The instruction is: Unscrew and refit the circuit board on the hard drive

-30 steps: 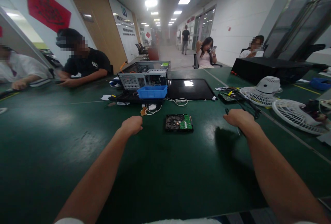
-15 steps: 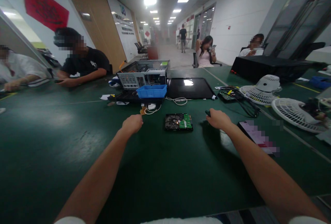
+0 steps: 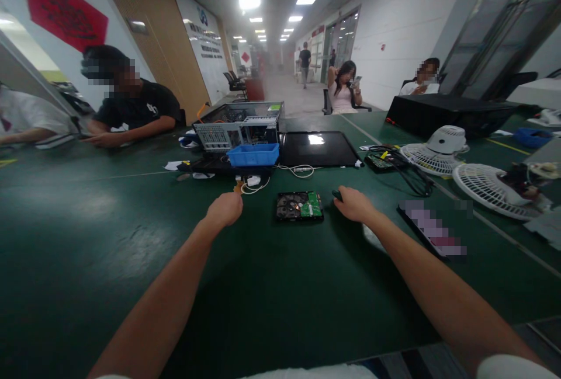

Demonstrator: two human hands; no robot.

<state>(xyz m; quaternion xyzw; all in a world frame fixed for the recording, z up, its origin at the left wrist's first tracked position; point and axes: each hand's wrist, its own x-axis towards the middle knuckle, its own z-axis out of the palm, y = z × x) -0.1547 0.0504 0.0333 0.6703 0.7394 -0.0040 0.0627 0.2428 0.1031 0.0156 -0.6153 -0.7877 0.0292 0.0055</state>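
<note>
A hard disk drive (image 3: 300, 206) lies flat on the green table with its circuit board facing up. My left hand (image 3: 225, 209) is closed in a fist to the left of the drive, apart from it; what it holds, if anything, is hidden. Just beyond that hand lies a small tan piece (image 3: 238, 185). To the drive's right, my right hand (image 3: 354, 204) is closed round a dark tool handle (image 3: 337, 195). Only the handle's end shows, so its kind cannot be made out. Neither hand touches the drive.
Behind the drive stand a blue bin (image 3: 253, 155), an opened computer case (image 3: 239, 128) and a black panel (image 3: 319, 148). A phone (image 3: 432, 230), cables (image 3: 412, 174) and white fan parts (image 3: 438, 151) lie to the right. Several people sit around the table.
My right hand has moved a little left, closer to the drive, with the tool handle in it. The left hand stays nearly still. The whole view has shifted slightly.
</note>
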